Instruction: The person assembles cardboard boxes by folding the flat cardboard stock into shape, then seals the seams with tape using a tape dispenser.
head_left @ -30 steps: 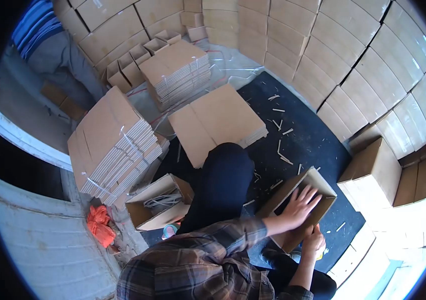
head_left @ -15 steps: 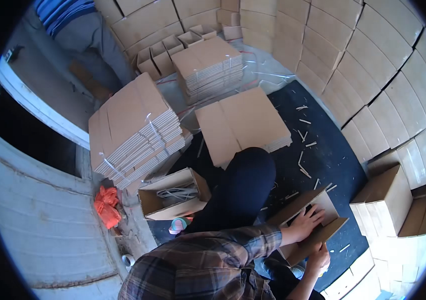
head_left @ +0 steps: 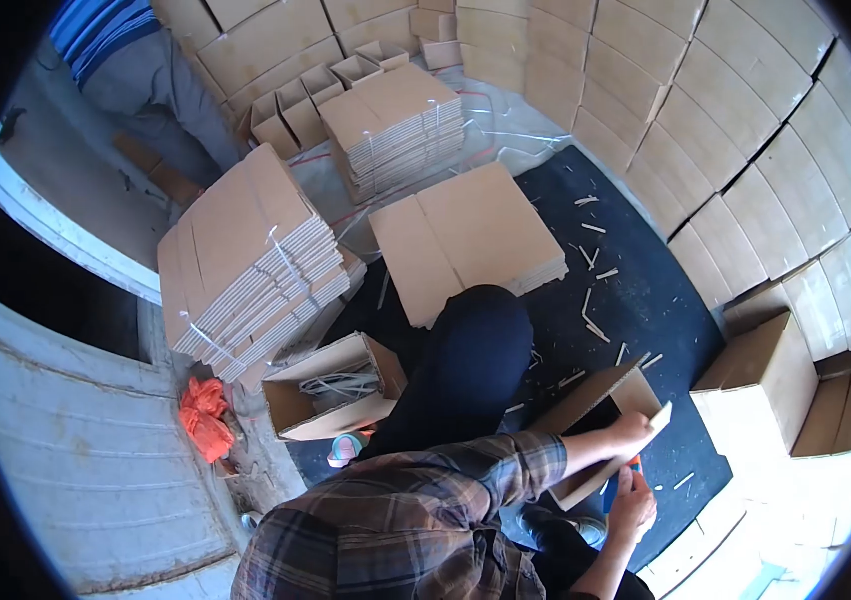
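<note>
A cardboard box without a closed top stands tilted on the dark mat at lower right. My left hand is closed on the upper end of its near side panel. Just below, my right hand grips a small orange-and-blue tool close against that panel. The tool's exact kind is too small to make out. Part of the box's near side is covered by my left forearm.
Flat cardboard stacks lie ahead, with a strapped stack to their left. An open box holds pale strips. Cardboard scraps litter the mat. Stacked boxes wall the right side. Another person's legs show at upper left.
My left hand has gone from lying spread inside the box to gripping its near panel. My right hand has drawn slightly down from the panel, and the orange-and-blue tool now shows.
</note>
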Demonstrator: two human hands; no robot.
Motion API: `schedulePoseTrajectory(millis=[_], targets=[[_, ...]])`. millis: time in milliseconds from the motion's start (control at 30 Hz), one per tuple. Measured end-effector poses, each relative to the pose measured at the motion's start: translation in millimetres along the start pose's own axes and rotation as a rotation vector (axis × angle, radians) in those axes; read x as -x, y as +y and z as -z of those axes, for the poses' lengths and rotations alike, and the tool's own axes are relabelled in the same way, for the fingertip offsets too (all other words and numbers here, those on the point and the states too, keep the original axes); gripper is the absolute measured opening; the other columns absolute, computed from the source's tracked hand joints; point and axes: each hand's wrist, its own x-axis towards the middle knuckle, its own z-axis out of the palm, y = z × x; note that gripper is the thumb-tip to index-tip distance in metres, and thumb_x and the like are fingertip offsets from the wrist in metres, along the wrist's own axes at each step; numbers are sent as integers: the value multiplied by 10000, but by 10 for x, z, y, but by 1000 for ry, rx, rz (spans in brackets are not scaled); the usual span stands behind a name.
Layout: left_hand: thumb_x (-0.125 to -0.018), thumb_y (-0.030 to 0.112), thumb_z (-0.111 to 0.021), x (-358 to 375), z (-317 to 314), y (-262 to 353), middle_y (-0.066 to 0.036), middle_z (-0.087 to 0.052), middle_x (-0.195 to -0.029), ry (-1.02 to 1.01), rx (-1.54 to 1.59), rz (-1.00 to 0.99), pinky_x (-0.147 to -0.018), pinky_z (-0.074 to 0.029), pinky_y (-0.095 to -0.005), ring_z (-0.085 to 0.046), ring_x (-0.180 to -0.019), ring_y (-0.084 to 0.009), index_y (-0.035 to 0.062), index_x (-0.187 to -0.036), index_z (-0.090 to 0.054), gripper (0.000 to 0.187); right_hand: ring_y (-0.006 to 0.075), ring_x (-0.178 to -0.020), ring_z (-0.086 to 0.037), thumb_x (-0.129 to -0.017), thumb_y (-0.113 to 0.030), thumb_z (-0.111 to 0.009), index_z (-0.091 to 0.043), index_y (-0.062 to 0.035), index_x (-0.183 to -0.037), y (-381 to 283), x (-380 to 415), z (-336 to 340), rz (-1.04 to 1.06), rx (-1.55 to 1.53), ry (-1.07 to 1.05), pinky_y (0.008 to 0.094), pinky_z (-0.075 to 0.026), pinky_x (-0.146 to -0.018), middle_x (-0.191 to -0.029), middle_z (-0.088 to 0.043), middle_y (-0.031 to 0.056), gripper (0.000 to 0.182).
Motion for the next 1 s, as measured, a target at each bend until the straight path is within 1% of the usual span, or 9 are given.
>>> schedulePoseTrajectory(millis=[67,300,467,533,600,700,733,833,1000], targets=[[-875,320,-572,-36,72,-264,-163,-669,-677,-25,523,151,-643,-508,-409,-672,-673,-228,-38,-760,-686,393,406,-828,-651,-906,-547,-517,-722,-137,-1006,221,-99,-81,-39,-131,6,499,-501,-729,-858,-679,209,470],[-831,557,-539,-2,253,-272,-321,-638,-831,38,-229,108,-825,-511,-482,-657,-882,-415,-77,-792,-688,652,362,-971,-649,-860,-595,-510,-700,-210,-1103,-13,-440,-6,-86,29,-196,454,-504,-841,-1006,-691,159,494],[-845,339,-644,415,589,209,-247,-645,-737,-100,-663,-210,-689,-510,-493,-658,-744,-401,-30,-774,-675,377,336,-1023,-642,-859,-601,-523,-692,-233,-1122,92,-559,-209,-136,-15,-337,449,-493,-876,-1033,-694,140,484],[-857,217,-644,669,902,501,-203,-656,-776,-52,-423,-355,-658,-504,-480,-654,-738,-381,2,-854,-678,217,334,-1027,-640,-864,-606,-515,-696,-235,-1116,100,-558,-190,-140,-37,-347,447,-489,-882,-1034,-694,138,484],[-872,163,-636,842,1153,532,-143,-657,-873,292,-331,-547,-636,-474,-477,-637,-796,-356,10,-1004,-634,202,331,-1023,-642,-882,-599,-501,-709,-233,-1093,88,-542,-199,-122,-63,-338,441,-481,-892,-1032,-694,138,471],[-923,146,-581,670,1175,92,-190,-488,-1347,256,-232,-584,-1043,-377,-416,-459,-1263,-341,24,-1394,-402,519,333,-1007,-645,-894,-582,-500,-717,-210,-1078,106,-537,-253,-115,-92,-314,438,-480,-892,-1017,-697,139,468],[-953,153,-520,682,1088,33,-177,-325,-1497,-62,219,-237,-1145,-236,-387,-318,-1383,-307,48,-1493,-233,621,333,-1007,-645,-894,-582,-500,-717,-210,-1078,128,-534,-259,-120,-92,-310,438,-480,-892,-1017,-697,139,468],[-964,155,-478,648,915,-28,-165,-268,-1531,-12,78,-398,-1152,-206,-372,-266,-1412,-279,51,-1505,-192,621,334,-993,-647,-901,-575,-498,-718,-191,-1073,186,-488,-249,-103,-102,-329,435,-481,-887,-1001,-699,140,476],[-950,115,-494,628,1094,-48,-169,-300,-1512,-52,83,-257,-1128,-265,-363,-332,-1381,-273,69,-1500,-226,614,314,-994,-655,-905,-617,-449,-697,-241,-1124,180,-518,-261,-102,-70,-363,418,-496,-861,-1008,-702,115,501]])
